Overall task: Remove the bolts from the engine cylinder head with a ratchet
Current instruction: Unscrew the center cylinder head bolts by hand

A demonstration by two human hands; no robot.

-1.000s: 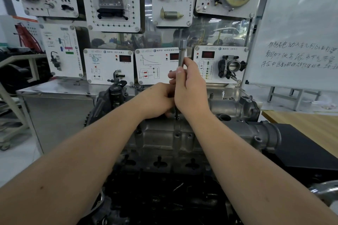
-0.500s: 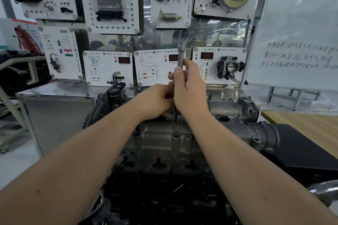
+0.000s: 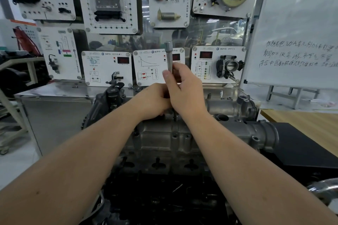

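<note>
Two bare hands meet over the top of the engine cylinder head point(image 3: 175, 133), which stands in the middle of the view with its grey cast face toward the camera. Right hand point(image 3: 184, 93): thumb and fingers curled round a slim metal tool shaft point(image 3: 169, 56) that stands upright, its thicker upper end rising clear above the knuckles. Lower tip of the shaft — just visible below the two hands — sits at the top edge of the cylinder head; whether it is seated on a bolt cannot be told, for the hands cover that spot. Left hand point(image 3: 155, 100): pressed against the right hand at the base of the shaft, fingers curled downward; whether they grip the shaft or only steady it cannot be told. Both forearms reach in from the lower corners of the view. Small round bolt holes show in the front face of the head. Behind the engine stand white training panels point(image 3: 108, 67) with diagrams and mounted car parts. A whiteboard point(image 3: 296, 29) with handwriting stands at the right — below it lies a wooden tabletop point(image 3: 303, 122).
</note>
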